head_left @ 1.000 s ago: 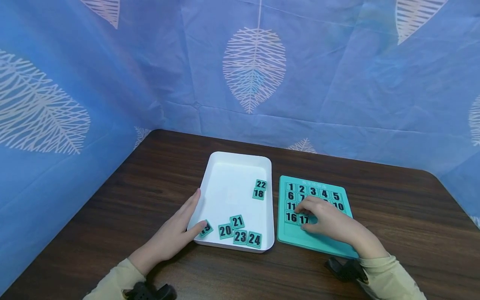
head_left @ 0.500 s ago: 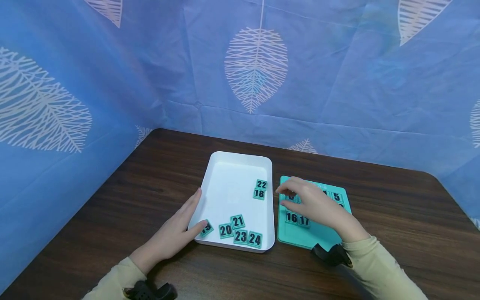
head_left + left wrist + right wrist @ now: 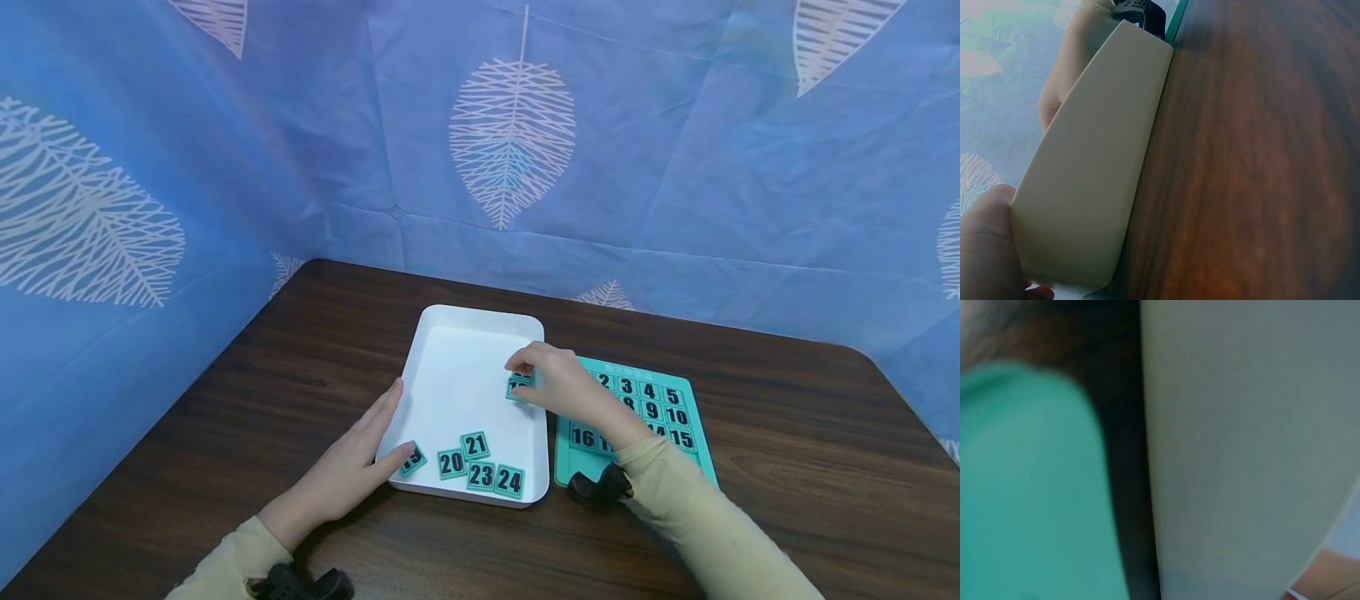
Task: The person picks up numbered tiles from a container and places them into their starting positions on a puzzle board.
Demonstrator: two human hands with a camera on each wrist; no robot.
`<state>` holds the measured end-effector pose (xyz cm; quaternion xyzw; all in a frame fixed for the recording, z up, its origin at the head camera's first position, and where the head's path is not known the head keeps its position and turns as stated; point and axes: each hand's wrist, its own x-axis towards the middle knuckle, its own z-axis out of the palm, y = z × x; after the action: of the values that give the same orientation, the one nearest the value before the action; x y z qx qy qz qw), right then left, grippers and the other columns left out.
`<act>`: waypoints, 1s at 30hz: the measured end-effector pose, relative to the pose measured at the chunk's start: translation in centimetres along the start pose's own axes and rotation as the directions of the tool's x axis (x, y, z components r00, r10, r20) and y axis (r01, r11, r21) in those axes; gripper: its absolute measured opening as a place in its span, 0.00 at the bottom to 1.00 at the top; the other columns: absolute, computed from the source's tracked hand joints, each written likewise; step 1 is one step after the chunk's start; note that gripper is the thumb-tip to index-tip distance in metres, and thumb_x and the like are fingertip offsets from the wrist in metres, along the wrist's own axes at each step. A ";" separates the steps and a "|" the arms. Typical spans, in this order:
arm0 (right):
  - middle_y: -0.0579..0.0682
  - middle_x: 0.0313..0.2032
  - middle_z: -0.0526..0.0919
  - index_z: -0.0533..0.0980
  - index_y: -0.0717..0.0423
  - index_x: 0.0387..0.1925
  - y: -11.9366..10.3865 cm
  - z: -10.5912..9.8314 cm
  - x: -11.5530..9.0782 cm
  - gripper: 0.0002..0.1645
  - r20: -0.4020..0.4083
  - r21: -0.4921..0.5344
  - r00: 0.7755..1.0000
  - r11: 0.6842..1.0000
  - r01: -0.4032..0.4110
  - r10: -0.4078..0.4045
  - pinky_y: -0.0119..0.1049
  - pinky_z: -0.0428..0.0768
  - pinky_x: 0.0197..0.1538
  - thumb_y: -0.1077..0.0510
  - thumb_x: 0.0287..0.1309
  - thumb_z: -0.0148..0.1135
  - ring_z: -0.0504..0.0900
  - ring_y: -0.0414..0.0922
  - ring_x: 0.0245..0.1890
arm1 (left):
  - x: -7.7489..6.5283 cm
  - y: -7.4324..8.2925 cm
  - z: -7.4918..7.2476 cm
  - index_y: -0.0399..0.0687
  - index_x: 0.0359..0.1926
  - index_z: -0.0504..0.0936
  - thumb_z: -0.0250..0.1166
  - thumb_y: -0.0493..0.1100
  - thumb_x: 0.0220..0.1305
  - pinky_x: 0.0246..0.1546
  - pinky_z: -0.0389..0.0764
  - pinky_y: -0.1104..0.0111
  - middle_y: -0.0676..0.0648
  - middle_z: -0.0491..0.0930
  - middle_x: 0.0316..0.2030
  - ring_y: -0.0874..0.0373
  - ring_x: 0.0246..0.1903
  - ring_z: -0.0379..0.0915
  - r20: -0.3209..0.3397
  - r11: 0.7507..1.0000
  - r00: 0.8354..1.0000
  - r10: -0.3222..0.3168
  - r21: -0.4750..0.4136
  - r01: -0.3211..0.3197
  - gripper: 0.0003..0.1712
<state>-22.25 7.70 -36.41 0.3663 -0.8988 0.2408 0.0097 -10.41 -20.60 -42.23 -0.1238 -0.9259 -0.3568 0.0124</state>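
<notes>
Tiles (image 3: 452,463): teal, black-numbered; at least six are lying in one white tray (image 3: 457,383).
Left hand (image 3: 339,471): straight fingers, thumb spread, are touching the tray.
Right hand (image 3: 562,382): parted fingers are curving over tiles; grip cannot be told.

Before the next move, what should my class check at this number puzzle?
1. White tray touched by the left grip: ok.
2. Tile 19 uncovered: not ok, the left grip partly covers it.
3. Tile 18 pinched by the right grip: cannot tell.
4. Space right of tile 17 on the green board visible: not ok, the right arm hides it.
5. Tile 20 and tile 24 face up: ok.
</notes>
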 end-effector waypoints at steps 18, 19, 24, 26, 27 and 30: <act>0.47 0.42 0.82 0.80 0.55 0.48 -0.1 1.8 1.2 0.20 0.082 -0.152 0.983 0.977 -0.151 0.164 0.57 0.59 0.58 0.59 0.51 0.72 0.78 0.44 0.44 | 0.0 -0.1 0.0 0.55 0.76 0.39 0.54 0.58 0.69 0.64 0.54 0.45 0.46 0.41 0.75 0.48 0.72 0.40 0.001 1.000 1.000 -0.005 -0.010 0.005 0.45; 0.47 0.42 0.82 0.81 0.54 0.48 -0.1 1.8 1.2 0.20 0.078 -0.151 0.983 0.977 -0.153 0.166 0.57 0.59 0.59 0.59 0.51 0.72 0.78 0.45 0.44 | 0.0 -0.1 0.0 0.55 0.76 0.39 0.54 0.59 0.69 0.64 0.54 0.45 0.46 0.41 0.75 0.48 0.72 0.40 0.001 1.000 1.000 -0.005 -0.009 0.005 0.45; 0.47 0.39 0.81 0.81 0.56 0.46 -0.1 1.8 1.2 0.19 0.079 -0.143 0.984 0.978 -0.150 0.162 0.56 0.63 0.54 0.60 0.50 0.72 0.78 0.45 0.41 | 0.0 -0.2 0.1 0.55 0.76 0.39 0.53 0.59 0.69 0.64 0.54 0.44 0.45 0.41 0.74 0.47 0.71 0.40 -0.002 1.000 1.000 -0.001 -0.006 0.001 0.45; 0.47 0.38 0.80 0.81 0.57 0.46 -0.2 1.8 1.2 0.19 0.085 -0.136 0.984 0.980 -0.144 0.156 0.54 0.65 0.51 0.60 0.49 0.73 0.77 0.45 0.40 | 0.0 -0.2 0.1 0.55 0.76 0.39 0.53 0.59 0.69 0.64 0.54 0.44 0.45 0.41 0.74 0.47 0.72 0.40 -0.002 1.000 1.000 -0.003 -0.005 0.003 0.45; 0.48 0.38 0.80 0.81 0.57 0.45 -0.2 1.8 1.2 0.19 0.087 -0.131 0.984 0.981 -0.141 0.153 0.54 0.65 0.50 0.60 0.49 0.73 0.76 0.45 0.40 | 0.0 -0.2 0.1 0.55 0.76 0.39 0.53 0.59 0.69 0.64 0.54 0.44 0.45 0.41 0.74 0.46 0.71 0.40 -0.002 1.000 1.000 -0.003 -0.004 0.003 0.45; 0.49 0.38 0.79 0.81 0.59 0.44 -0.2 1.7 1.1 0.18 0.097 -0.121 0.986 0.985 -0.124 0.136 0.56 0.64 0.56 0.61 0.49 0.72 0.76 0.47 0.40 | 0.0 -0.2 0.1 0.55 0.76 0.39 0.53 0.59 0.69 0.64 0.54 0.44 0.45 0.41 0.74 0.46 0.72 0.40 -0.003 1.000 1.000 -0.003 0.000 0.003 0.45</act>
<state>-22.67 6.06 -37.63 0.3176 -0.9324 0.1696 -0.0323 -10.49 -20.67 -42.40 -0.1217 -0.9260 -0.3570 0.0132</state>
